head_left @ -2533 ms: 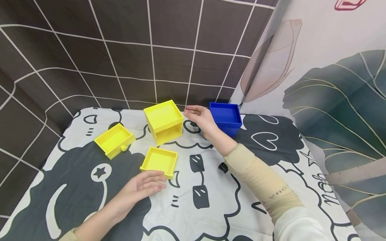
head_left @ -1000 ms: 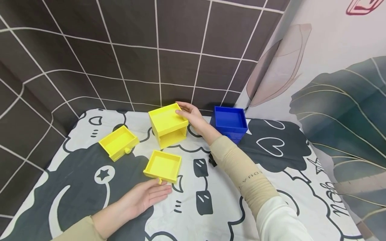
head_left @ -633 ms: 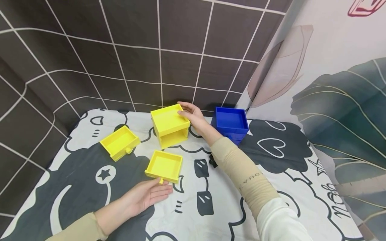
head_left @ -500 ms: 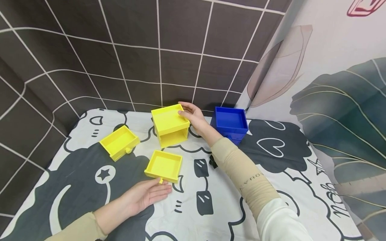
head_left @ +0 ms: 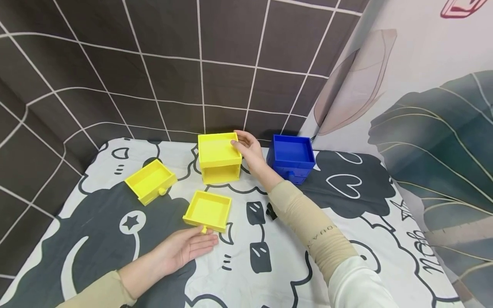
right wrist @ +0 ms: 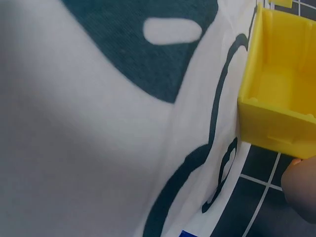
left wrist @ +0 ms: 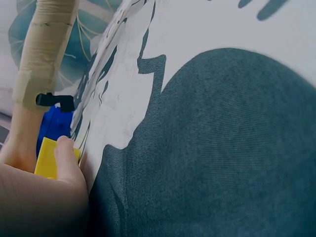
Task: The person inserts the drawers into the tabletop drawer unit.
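My right hand (head_left: 250,152) grips the right wall of a yellow mini drawer cabinet (head_left: 218,150), thumb over its top rim and fingers at the outer side, partly hidden. The cabinet's front opening faces me, with no drawer inside. My left hand (head_left: 186,249) lies palm up, fingers straight, at the knob (head_left: 204,229) of a yellow drawer (head_left: 208,210). Its thumb and index finger are beside the knob; a firm pinch does not show. In the left wrist view the thumb (left wrist: 68,158) stands before yellow plastic (left wrist: 47,160). The right wrist view shows the cabinet (right wrist: 276,123) close up.
Another yellow drawer (head_left: 151,182) with a knob sits at left. A blue drawer cabinet (head_left: 293,158) stands right of my right hand. A small black object (head_left: 271,211) shows by the right sleeve. The patterned cloth (head_left: 239,291) meets a dark gridded curtain (head_left: 165,77) behind.
My right hand has moved left onto the yellow cabinet, which has turned to face me more squarely. My left hand has turned palm up beside the drawer knob; the drawers look unmoved.
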`<state>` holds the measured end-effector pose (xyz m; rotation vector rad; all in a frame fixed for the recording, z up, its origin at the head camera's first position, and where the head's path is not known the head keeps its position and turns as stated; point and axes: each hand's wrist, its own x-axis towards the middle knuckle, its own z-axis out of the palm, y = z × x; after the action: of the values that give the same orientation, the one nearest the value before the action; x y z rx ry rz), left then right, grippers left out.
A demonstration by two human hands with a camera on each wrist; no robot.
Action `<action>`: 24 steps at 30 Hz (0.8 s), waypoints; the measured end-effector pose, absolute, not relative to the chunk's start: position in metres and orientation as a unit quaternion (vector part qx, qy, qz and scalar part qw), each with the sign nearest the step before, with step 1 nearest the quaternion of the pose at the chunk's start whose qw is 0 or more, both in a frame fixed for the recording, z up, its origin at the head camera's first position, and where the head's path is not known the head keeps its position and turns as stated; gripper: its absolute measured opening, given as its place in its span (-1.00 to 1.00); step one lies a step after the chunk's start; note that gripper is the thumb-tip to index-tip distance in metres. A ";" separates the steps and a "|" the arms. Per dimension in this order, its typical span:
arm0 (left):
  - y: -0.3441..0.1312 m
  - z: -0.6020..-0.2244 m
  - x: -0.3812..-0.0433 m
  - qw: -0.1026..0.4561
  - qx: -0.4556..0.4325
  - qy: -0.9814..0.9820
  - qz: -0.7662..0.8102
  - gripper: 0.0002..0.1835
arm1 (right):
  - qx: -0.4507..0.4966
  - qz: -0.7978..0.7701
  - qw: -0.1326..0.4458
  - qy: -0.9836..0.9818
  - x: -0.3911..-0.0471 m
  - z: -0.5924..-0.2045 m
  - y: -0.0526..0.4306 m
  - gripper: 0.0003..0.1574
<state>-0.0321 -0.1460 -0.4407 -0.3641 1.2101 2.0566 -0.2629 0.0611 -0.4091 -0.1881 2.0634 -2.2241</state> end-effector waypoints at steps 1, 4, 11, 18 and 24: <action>-0.146 -0.441 -0.032 0.355 -0.141 0.468 0.797 -0.39 | -0.060 -0.731 0.045 0.678 -0.262 -0.409 0.061 -0.42; -0.146 -0.440 -0.032 0.354 -0.138 0.468 0.798 -0.40 | -0.055 -0.731 0.027 0.680 -0.260 -0.410 0.061 -0.43; -0.147 -0.440 -0.036 0.349 -0.139 0.469 0.799 -0.59 | -0.045 -0.733 -0.005 0.679 -0.256 -0.412 0.061 -0.43; -0.146 -0.434 -0.040 0.342 -0.154 0.470 0.800 -0.61 | -0.051 -0.735 -0.004 0.676 -0.249 -0.413 0.065 -0.42; -0.145 -0.430 -0.043 0.319 -0.163 0.477 0.803 -0.67 | -0.063 -0.739 0.012 0.671 -0.244 -0.412 0.071 -0.38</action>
<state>-0.0433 -0.1452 -0.4298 -0.4281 1.2558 2.1109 -0.2440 0.0715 -0.4122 -0.1956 2.0918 -2.3030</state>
